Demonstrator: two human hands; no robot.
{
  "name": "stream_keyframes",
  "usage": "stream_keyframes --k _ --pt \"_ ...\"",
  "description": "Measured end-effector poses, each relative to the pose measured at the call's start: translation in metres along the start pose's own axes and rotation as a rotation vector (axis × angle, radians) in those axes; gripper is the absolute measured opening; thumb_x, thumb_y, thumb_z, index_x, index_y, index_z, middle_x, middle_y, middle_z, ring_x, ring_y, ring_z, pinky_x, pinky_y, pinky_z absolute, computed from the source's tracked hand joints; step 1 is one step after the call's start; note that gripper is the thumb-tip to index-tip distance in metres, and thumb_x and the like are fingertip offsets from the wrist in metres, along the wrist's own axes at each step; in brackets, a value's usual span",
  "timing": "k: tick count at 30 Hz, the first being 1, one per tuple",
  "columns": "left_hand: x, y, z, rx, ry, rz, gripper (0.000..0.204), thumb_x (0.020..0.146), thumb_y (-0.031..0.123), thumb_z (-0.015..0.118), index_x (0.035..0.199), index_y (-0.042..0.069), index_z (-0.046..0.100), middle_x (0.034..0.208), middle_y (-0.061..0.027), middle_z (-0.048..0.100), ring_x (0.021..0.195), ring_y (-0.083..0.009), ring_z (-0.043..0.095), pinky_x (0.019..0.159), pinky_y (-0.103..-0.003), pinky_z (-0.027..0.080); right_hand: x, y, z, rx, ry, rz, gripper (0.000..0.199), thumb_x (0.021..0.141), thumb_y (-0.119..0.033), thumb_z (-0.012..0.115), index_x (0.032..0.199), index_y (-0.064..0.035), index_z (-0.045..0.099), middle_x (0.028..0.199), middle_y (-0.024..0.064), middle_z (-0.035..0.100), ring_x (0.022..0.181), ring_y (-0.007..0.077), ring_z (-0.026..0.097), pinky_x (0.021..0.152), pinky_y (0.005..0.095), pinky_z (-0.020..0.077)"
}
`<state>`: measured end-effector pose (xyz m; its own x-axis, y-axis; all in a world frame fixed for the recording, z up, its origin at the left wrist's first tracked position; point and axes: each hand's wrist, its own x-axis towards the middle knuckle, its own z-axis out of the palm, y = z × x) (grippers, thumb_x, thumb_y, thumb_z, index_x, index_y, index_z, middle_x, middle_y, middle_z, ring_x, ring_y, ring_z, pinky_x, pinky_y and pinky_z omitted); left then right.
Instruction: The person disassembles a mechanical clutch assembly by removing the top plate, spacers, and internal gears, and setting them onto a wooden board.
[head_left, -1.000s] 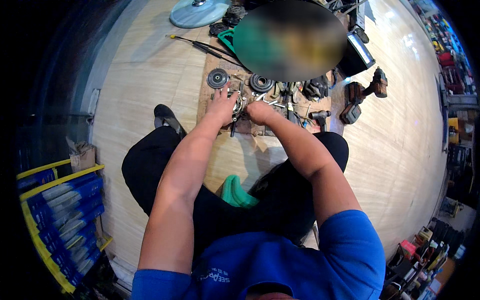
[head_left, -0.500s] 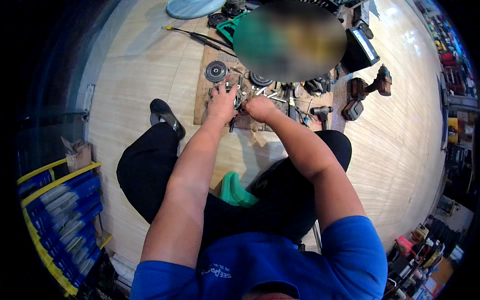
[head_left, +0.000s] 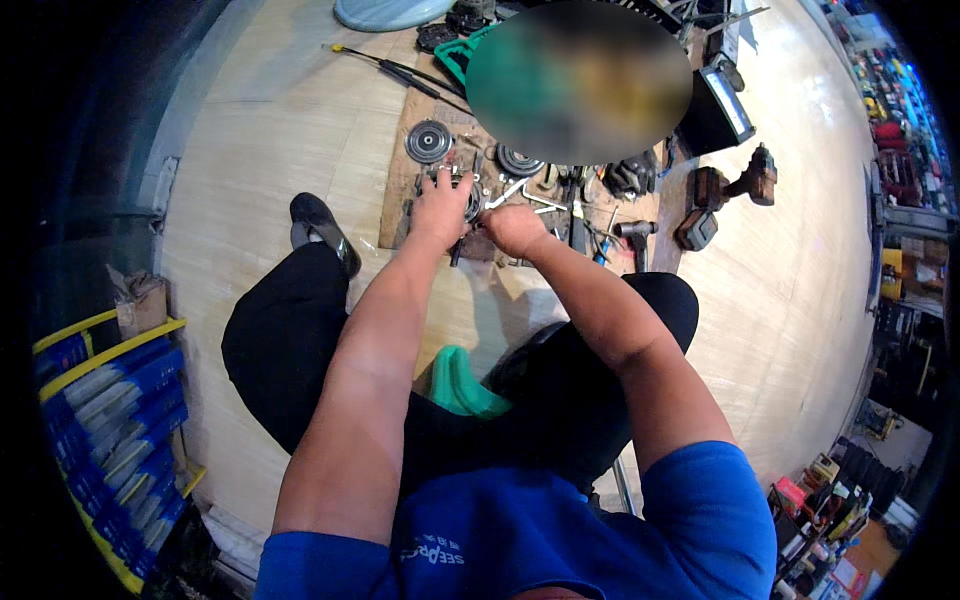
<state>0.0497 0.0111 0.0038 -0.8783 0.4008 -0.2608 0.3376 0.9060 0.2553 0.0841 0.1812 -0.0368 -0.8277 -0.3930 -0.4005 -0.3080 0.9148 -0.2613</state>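
Observation:
On a worn brown board [head_left: 397,205] on the floor sits a round dark metal part [head_left: 474,203] with a shiny rim. My left hand [head_left: 440,210] grips it from the left, its fingers over the top. My right hand [head_left: 514,230] is closed at the part's right lower edge, fingertips pinched together. Whatever is between those fingertips is hidden. A dark grooved pulley-like disc [head_left: 428,141] lies beyond my left hand, and a second dark disc [head_left: 518,160] lies beyond the right. Silver wrenches [head_left: 507,192] rest just past my right hand.
Right of my hands lie a hammer [head_left: 636,232] and several hand tools. A cordless power tool [head_left: 752,180] stands farther right, near a black box [head_left: 714,112]. Dark cables [head_left: 400,72] lie far left. A green curved object [head_left: 462,385] is between my legs. A blurred patch hides the far middle.
The whole view has shifted slightly. My left hand stays on the round part; my right hand has turned a little and remains closed at its edge.

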Motion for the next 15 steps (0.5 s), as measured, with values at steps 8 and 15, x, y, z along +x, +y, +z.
stream_keyframes --k 8,15 --pt "0.004 -0.008 0.012 0.033 0.061 0.011 0.087 0.066 0.022 0.09 0.141 0.023 0.046 0.127 -0.0158 0.046 0.116 -0.0411 0.053 0.09 -0.049 0.056 0.004 0.005 -0.014 -0.028 -0.063 -0.073 0.023 0.094 -0.023 0.053 0.104 -0.0103 0.07 0.097 0.0174 0.073 0.095 0.0368 0.071 0.081 0.0503 0.0553" --pt "0.004 0.001 0.001 0.017 0.041 0.026 0.09 0.064 0.023 0.091 0.142 0.023 0.045 0.126 -0.0164 0.045 0.119 -0.0417 0.05 0.092 -0.049 0.055 0.021 0.062 -0.02 0.237 0.082 -0.038 0.026 0.095 -0.029 0.061 0.104 -0.0059 0.066 0.096 0.0212 0.069 0.093 0.0424 0.065 0.081 0.0503 0.0513"
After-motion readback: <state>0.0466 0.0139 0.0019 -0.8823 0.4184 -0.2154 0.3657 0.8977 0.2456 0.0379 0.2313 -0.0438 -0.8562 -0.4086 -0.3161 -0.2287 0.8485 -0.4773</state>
